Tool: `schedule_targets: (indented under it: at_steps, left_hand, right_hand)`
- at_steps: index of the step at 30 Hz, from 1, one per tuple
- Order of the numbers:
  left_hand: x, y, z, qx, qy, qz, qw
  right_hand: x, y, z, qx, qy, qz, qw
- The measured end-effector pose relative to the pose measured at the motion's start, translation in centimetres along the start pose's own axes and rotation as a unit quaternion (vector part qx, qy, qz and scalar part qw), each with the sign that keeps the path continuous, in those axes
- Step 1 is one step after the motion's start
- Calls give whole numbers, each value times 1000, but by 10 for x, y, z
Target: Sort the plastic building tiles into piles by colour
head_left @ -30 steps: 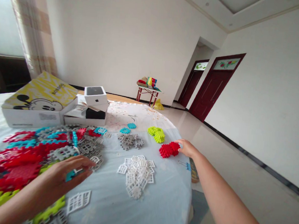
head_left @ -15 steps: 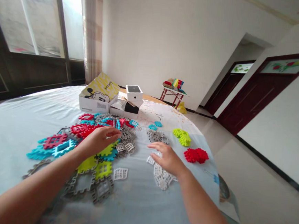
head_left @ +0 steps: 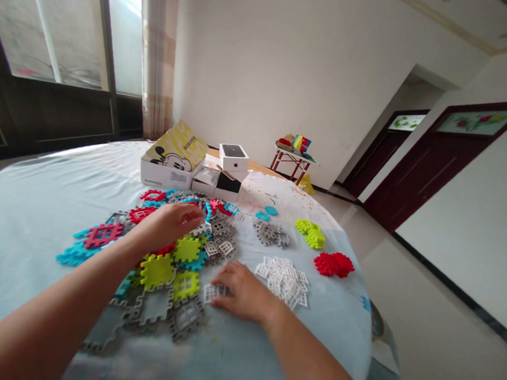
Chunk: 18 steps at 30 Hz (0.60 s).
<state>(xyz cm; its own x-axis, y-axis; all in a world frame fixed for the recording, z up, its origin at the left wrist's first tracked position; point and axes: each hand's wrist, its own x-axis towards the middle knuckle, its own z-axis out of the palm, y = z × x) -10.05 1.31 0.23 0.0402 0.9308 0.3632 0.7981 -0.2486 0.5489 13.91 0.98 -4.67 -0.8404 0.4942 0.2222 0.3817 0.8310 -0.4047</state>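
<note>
1. Right hand [head_left: 240, 292]: covers one end of a white lattice window piece [head_left: 211, 293] between the mixed heap [head_left: 157, 271] and white pile [head_left: 282, 279]; fingers bent over it, grip cannot be told.
2. Left hand [head_left: 177, 225]: hides part of the heap; fingers curled, anything held indiscernible.
3. Heap: overlapping flat plastic tiles [head_left: 187, 249], square-toothed. Pile: thin, gridded, individually indistinct.
</note>
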Motion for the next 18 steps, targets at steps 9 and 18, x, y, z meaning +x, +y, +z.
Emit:
schedule_targets:
  at_steps: [9,18]
  left_hand:
    - [-5,2,-41,-36,88,-84,992]
    - [-3,-31,-44,-61,168,-157,971]
  right_hand:
    - [-31,22,-56,-18,112,89,989]
    - [-77,56,-83,-35,195,182,963]
